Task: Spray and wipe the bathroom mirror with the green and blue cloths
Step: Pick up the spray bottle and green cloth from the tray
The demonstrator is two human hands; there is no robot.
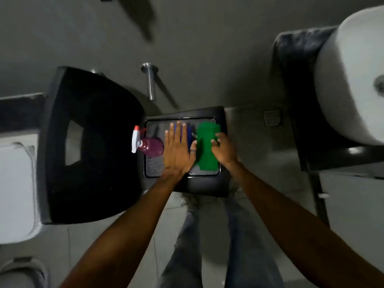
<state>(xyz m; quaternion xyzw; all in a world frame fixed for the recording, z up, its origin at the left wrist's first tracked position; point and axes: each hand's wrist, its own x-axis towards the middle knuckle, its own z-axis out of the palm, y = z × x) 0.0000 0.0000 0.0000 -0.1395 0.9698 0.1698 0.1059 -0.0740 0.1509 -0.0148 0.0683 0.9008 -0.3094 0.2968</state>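
Head view, looking straight down: both bare arms reach forward to a small black stool (204, 187) whose top carries a grey textured mat (154, 166). On the left hand (178, 151) the grip is wide, the fingers spread and straight, the palm lying flat on the blue cloth (188, 134), of which only a strip shows past the fingertips and beside the thumb. A dark ring sits on that thumb. On the right hand (223, 150) the grip is narrow, the fingers curled over the right edge of the green cloth (206, 147) and pinching it near its upper part. The green cloth lies folded into a long rectangle on the right half of the mat, just beside the blue cloth; whether the two touch cannot be told. At the mat's left edge a spray bottle (148, 146) lies on its side, purple liquid in its body, white trigger head with a red nozzle pointing away from the person. It is near the left hand, apart from it. Left of the stool stands a black bin (91, 146) with a square opening in its lid. Blurred jeans show below the stool.
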